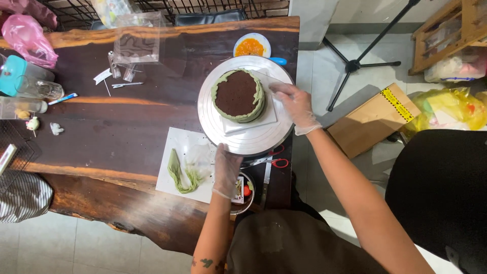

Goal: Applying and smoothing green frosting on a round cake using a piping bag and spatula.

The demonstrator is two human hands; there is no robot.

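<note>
A round dark brown cake (236,94) with green cream around its side stands on a white square board on a silver turntable (213,127). My right hand (294,105), in a thin clear glove, rests on the turntable's right part and seems to press a clear plastic sheet (274,81) against the cake's side. My left hand (226,170), also gloved, touches the turntable's near rim with fingers spread. A piping bag with green cream (183,172) lies on a white board (175,144) left of that hand.
Red-handled scissors (274,161) and a knife lie by the table's right edge, a metal bowl (244,194) under my left hand. A plate of orange filling (251,46) sits behind the turntable. A clear box (138,38), cups and a pink bag (28,38) stand far left. A tripod, cardboard and chair are on the right.
</note>
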